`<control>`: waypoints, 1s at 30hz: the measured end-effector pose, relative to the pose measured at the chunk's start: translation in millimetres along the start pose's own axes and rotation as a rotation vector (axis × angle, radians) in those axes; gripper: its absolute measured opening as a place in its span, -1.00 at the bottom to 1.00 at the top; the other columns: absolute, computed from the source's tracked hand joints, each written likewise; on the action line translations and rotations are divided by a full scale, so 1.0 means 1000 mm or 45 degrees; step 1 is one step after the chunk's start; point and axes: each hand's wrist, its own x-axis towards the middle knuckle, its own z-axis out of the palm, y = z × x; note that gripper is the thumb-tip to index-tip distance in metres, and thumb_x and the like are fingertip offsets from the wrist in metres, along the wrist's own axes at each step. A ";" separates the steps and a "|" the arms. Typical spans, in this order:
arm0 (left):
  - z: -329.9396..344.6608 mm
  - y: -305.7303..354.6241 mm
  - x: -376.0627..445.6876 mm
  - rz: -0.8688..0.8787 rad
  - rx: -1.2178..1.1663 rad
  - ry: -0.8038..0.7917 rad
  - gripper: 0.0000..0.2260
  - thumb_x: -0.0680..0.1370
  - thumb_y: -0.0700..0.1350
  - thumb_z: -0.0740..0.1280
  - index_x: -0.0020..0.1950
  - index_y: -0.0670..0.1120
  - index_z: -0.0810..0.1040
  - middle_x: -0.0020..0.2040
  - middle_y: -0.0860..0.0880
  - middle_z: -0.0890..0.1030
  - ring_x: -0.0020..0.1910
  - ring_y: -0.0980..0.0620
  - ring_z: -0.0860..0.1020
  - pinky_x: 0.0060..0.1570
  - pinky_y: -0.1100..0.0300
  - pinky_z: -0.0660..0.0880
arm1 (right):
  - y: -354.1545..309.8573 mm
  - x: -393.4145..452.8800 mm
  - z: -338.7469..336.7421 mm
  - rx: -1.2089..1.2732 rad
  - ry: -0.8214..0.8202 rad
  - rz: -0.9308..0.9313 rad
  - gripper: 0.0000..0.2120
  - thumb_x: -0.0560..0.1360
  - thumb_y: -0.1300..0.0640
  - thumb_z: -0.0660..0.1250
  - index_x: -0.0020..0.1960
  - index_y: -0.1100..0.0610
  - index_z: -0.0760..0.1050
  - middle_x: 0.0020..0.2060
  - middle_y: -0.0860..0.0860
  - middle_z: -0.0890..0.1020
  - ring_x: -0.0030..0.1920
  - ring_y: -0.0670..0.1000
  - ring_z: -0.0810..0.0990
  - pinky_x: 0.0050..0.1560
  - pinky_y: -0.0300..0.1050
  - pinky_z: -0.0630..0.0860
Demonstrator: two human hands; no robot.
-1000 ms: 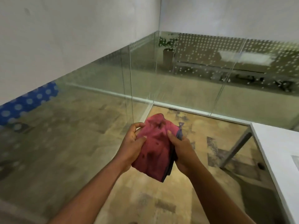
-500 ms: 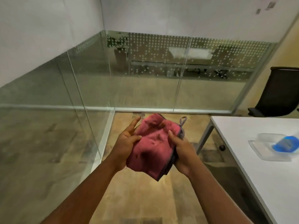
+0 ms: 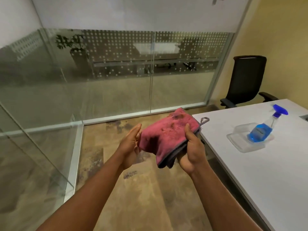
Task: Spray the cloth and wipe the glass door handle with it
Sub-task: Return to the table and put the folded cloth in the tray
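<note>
A folded pink cloth (image 3: pixel 166 135) with a grey edge and a hanging loop is held in front of me at chest height. My right hand (image 3: pixel 191 147) grips its right side, thumb on top. My left hand (image 3: pixel 131 144) is open just left of the cloth, its fingers apart and touching or almost touching the cloth's edge. A spray bottle (image 3: pixel 265 127) with blue liquid and a blue trigger head lies tilted in a clear plastic tray (image 3: pixel 240 140) on the white table, to the right of my hands. No door handle is in view.
A white table (image 3: pixel 266 172) fills the right side. A black office chair (image 3: pixel 245 80) stands behind it by the yellow wall. Glass partitions (image 3: pixel 116 77) with a dotted frosted band run along the left and far side. Patterned floor (image 3: pixel 141 189) lies below my arms.
My view has swung right, bringing the table, tray, spray bottle and chair into sight. My left hand has come off the cloth and opened; my right hand still grips it.
</note>
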 end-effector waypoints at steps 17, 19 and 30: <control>0.208 -0.047 0.150 -0.409 0.059 -0.285 -0.55 0.67 0.18 0.16 0.27 -0.11 0.63 0.18 -0.20 0.69 0.03 -0.14 0.70 -0.16 0.10 0.66 | -0.139 0.152 -0.105 0.243 0.271 -0.271 -0.62 0.53 -0.16 0.31 0.20 0.07 0.51 -0.06 0.12 0.75 -0.09 0.14 0.74 -0.24 0.02 0.66; 0.221 -0.047 0.169 -0.433 0.103 -0.300 -0.64 0.67 0.07 0.22 0.24 -0.15 0.64 0.17 -0.20 0.70 0.01 -0.14 0.70 -0.16 0.13 0.67 | -0.153 0.165 -0.116 0.277 0.292 -0.323 -0.67 0.55 -0.13 0.28 0.17 0.07 0.52 -0.09 0.10 0.75 -0.10 0.12 0.74 -0.25 -0.02 0.66; 0.278 -0.047 0.295 -0.610 -0.119 -0.475 -0.64 0.44 -0.11 0.43 0.19 -0.22 0.65 0.15 -0.21 0.63 0.02 -0.11 0.64 0.08 -0.02 0.66 | -0.210 0.239 -0.160 0.369 0.539 -0.534 -0.65 0.48 -0.18 0.28 0.15 0.00 0.53 0.24 0.22 0.60 0.27 0.29 0.55 0.34 0.31 0.40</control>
